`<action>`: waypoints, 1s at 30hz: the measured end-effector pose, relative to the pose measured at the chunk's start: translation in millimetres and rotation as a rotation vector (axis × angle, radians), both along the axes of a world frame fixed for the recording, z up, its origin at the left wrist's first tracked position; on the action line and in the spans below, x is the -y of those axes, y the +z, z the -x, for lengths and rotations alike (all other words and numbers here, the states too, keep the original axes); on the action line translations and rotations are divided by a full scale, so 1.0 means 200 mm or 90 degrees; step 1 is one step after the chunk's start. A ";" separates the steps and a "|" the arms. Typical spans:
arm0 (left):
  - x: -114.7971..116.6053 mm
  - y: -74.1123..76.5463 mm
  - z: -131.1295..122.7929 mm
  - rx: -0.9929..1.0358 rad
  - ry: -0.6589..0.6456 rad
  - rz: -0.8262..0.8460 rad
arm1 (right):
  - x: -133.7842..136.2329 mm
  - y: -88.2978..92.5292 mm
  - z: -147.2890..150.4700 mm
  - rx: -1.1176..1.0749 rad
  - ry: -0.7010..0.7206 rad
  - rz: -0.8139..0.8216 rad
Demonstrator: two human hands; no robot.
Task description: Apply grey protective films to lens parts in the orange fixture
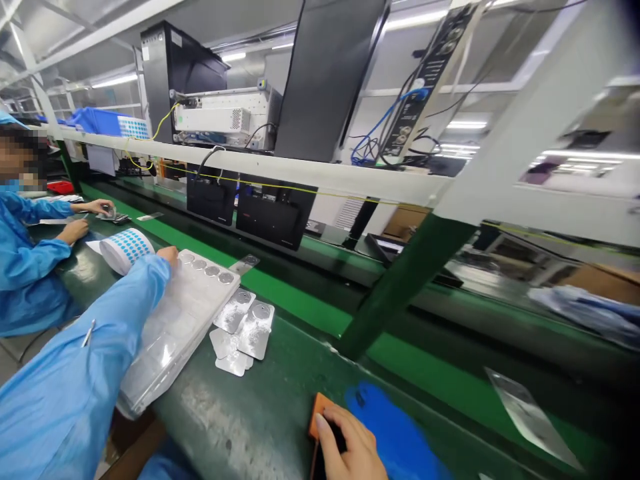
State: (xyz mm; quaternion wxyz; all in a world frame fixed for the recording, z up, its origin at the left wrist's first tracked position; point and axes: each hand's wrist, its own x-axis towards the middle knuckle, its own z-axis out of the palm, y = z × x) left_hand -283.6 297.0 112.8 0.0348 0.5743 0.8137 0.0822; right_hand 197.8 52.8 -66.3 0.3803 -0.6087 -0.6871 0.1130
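My left hand (pixel 170 255) reaches to the far end of a stack of clear plastic trays (pixel 183 313), beside a roll of white paper with blue dots (pixel 127 248). Its fingers look curled; what they hold, if anything, is hidden. Several round silver discs (pixel 212 271) sit along the top tray's far side. Right of the trays lies a loose pile of silver plates with round marks (pixel 255 330). My right hand (pixel 350 440) is closed around an orange-and-black object (pixel 319 407) at the table's near edge. Its lower part is cut off by the frame.
A blue patch (pixel 390 427) lies right of my right hand. A green post (pixel 405 287) rises from the bench. On the green strip behind rests another silver plate (pixel 533 417). A co-worker in blue (pixel 30 260) handles small parts at left. Monitors (pixel 273 217) hang beneath the shelf.
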 end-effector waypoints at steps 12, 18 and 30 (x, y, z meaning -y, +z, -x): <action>1.16 -0.33 -1.39 0.316 -0.582 -0.013 | 0.28 0.33 0.24 0.166 0.108 -0.101; 1.21 -0.46 -1.52 0.623 -0.505 0.002 | 0.21 0.18 -0.06 0.042 0.072 -0.098; 1.21 -0.68 -1.45 0.461 -0.571 -0.173 | 0.22 -0.02 -0.20 0.263 0.129 0.001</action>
